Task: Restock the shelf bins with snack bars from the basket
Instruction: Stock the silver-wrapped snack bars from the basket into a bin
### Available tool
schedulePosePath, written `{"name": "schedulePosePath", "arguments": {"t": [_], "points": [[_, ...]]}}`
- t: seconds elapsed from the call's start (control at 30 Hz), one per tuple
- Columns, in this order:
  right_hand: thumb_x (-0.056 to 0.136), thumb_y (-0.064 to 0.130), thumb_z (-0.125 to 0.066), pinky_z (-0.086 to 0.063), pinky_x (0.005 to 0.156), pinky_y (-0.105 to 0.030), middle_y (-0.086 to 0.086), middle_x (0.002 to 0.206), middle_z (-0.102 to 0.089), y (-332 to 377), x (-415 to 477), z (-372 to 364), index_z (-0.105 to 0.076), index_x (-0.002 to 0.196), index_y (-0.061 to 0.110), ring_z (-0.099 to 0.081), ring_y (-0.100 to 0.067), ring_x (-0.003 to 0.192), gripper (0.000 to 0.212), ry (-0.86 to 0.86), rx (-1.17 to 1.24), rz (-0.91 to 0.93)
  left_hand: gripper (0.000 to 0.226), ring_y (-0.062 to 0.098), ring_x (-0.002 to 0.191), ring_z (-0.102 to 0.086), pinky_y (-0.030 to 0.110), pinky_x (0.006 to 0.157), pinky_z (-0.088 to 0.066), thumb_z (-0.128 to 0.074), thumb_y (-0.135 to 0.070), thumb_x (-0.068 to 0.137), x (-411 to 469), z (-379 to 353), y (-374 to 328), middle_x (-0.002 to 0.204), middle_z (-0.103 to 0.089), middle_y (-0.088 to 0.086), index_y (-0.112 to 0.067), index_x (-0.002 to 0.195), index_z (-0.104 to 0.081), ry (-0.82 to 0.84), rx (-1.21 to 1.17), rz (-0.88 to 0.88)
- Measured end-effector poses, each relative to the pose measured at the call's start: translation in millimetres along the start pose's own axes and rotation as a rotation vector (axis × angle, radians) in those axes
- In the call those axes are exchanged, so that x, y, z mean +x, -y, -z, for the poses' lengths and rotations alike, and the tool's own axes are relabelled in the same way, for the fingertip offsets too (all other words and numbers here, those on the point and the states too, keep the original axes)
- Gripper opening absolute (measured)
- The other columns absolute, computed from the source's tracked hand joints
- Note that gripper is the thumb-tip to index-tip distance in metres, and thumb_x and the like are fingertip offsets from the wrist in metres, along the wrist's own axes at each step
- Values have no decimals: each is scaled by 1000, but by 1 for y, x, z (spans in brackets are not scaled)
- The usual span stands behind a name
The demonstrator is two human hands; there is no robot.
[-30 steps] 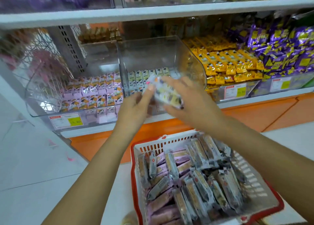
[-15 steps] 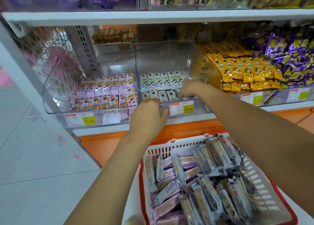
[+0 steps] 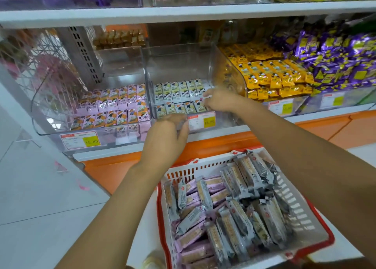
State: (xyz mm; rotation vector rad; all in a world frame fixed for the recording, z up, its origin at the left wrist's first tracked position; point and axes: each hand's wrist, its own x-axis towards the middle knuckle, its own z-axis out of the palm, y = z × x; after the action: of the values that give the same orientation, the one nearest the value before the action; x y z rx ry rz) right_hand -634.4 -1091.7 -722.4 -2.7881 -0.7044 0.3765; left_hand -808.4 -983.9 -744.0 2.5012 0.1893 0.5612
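The clear middle bin [image 3: 179, 65] on the lower shelf holds two rows of pale green snack bars [image 3: 177, 90]. My right hand [image 3: 220, 100] reaches into it and pinches a snack bar [image 3: 200, 106] at the right end of the front row. My left hand [image 3: 166, 135] is at the bin's front wall, fingers curled over its lip beside the price tag [image 3: 203, 121]. Below, the white basket with a red rim [image 3: 205, 166] is full of grey bars [image 3: 244, 175] and pink bars [image 3: 189, 238].
A clear bin of pink bars [image 3: 114, 108] stands to the left, and bins of yellow packs [image 3: 272, 75] and purple packs [image 3: 345, 61] to the right. An upper shelf board [image 3: 183, 12] overhangs the bins. An orange plinth [image 3: 114, 167] and white floor [image 3: 40, 197] lie below.
Both hands carried a bundle of bars from in front of the shelf into the middle bin. The right hand went deeper to the front row; the left dropped to the bin's front lip.
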Motion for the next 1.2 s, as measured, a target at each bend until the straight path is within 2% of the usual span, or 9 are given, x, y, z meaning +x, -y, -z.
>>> {"name": "schedulePosePath", "arguments": {"t": [0.13,0.23,0.33,0.4,0.43,0.5,0.63,1.07,1.2], "points": [[93,16,-54,-39,68,-24,1,87,-59,-18,-46,-12,-66,94,6,-51,-11,79,16,-469,257,249,25,19,77,-61,27,68,-45,-47,-24,98,-25,-16,-2,86,-68,5,-12,87,-66,126,-57,-94],[92,17,-58,-30,54,-14,8,63,-44,-45,-99,-34,-55,68,11,-40,-5,58,24,-558,361,274,33,19,60,-53,28,53,-36,-47,-28,97,-44,-40,13,65,-59,4,-11,72,-59,438,115,-52],[94,22,-55,-35,55,-20,7,58,-45,-81,-140,-84,-43,61,23,-45,-10,56,35,-330,274,98,33,26,65,-58,34,59,-44,-47,-22,94,-65,-68,36,69,-61,14,-5,67,-56,745,186,8],[94,29,-55,-49,70,-31,0,80,-61,-101,-163,-129,-58,87,20,-61,-19,77,12,-42,181,-34,36,24,57,-47,31,57,-36,-44,-16,93,-78,-83,46,61,-48,13,-8,59,-42,965,256,67],[94,35,-56,-51,81,-34,-5,100,-63,-105,-174,-149,-57,112,16,-62,-22,92,26,108,141,-115,38,20,54,-40,29,57,-32,-44,-15,94,-84,-90,50,58,-41,10,-10,56,-38,1065,303,102],[92,50,-55,-45,99,-36,-13,135,-48,-108,-195,-189,-30,145,9,-49,-27,122,71,341,66,-225,41,14,52,-33,28,52,-28,-46,-20,94,-94,-97,60,57,-35,4,-13,55,-35,1200,379,164],[91,65,-40,-31,112,-41,-18,158,-5,-94,-223,-241,5,152,3,-21,-35,142,98,313,-101,-325,45,12,49,-26,25,50,-23,-49,-18,94,-95,-95,77,55,-27,2,-14,52,-31,1183,377,247],[90,50,-54,-37,106,-38,-22,149,-19,-91,-205,-260,-7,150,12,-30,-37,134,85,210,-38,-347,43,13,49,-30,24,48,-23,-53,-31,92,-101,-108,73,57,-30,1,-15,56,-36,1212,383,365],[89,42,-59,-44,94,-37,-18,144,-27,-95,-195,-247,-21,148,12,-45,-31,120,75,213,486,-469,45,12,48,-27,24,47,-21,-51,-34,94,-100,-101,65,56,-28,0,-15,57,-33,1220,416,375]]}}
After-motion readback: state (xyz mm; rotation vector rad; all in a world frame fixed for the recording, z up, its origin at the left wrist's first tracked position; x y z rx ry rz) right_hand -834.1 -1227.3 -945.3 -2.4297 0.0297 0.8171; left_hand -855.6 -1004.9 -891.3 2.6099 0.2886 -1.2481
